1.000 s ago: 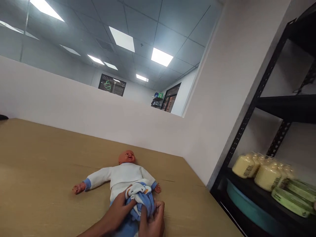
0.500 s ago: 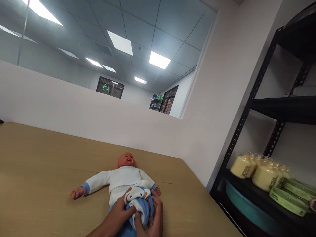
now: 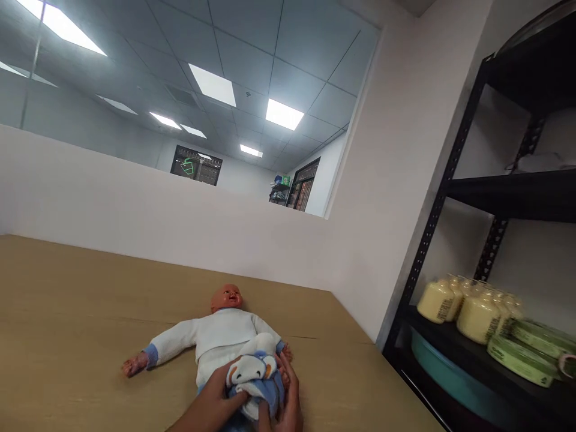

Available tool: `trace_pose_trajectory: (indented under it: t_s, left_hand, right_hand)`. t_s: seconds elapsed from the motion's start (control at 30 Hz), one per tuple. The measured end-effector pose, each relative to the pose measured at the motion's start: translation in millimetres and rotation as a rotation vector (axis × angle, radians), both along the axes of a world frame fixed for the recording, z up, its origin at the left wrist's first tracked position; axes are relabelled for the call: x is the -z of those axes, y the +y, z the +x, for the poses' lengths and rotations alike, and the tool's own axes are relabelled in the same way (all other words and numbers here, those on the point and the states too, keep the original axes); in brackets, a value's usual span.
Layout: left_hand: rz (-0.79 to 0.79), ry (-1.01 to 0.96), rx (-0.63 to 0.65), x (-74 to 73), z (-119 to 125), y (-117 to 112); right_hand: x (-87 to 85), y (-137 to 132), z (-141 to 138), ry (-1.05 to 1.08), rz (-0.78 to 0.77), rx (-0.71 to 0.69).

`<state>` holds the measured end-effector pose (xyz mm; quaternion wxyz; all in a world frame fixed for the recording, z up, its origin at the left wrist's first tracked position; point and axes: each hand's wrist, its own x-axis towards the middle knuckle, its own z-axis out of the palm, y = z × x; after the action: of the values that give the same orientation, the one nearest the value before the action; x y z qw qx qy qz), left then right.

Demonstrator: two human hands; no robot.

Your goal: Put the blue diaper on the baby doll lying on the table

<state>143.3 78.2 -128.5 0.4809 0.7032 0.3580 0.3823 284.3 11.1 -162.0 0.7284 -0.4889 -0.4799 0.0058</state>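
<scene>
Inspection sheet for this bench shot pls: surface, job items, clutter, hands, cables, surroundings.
Surface: tan table, a seam line across it.
Job's things: doll in a white top, lying face up; blue-and-white garment bunched over its lower body.
Clutter: nothing seen.
Grips: left hand grip closed on the garment's front; right hand clasps its other side.
Cables: nothing seen.
Surroundings: white partition behind; black rack at right with yellow jars, green tubs.
</scene>
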Motion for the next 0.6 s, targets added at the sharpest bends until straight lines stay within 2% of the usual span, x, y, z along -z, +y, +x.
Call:
trace_pose_trajectory:
  t_s: [0.13, 0.27, 0.47, 0.6]
  left_hand:
    - [0.12, -0.083, 0.013, -14.7, -2.4, -13.8]
    - [0.13, -0.15, 0.037, -26.1, -6.1, -19.8]
    - [0.096, -0.197, 0.074, -21.5, -4.4, -16.5]
    - [0.097, -0.24, 0.054, -15.3, -2.5, -12.9]
  right_hand:
    - [5.4, -5.6, -1.5, -0.164, -0.043, 0.14]
    - [6.2, -5.1, -5.5, -0.187, -0.09, 0.18]
    - [-11.2, -2.5, -3.3, -0.154, -0.106, 0.207]
    - [-17.0, -5.3, -2.2, -0.225, -0.079, 0.198]
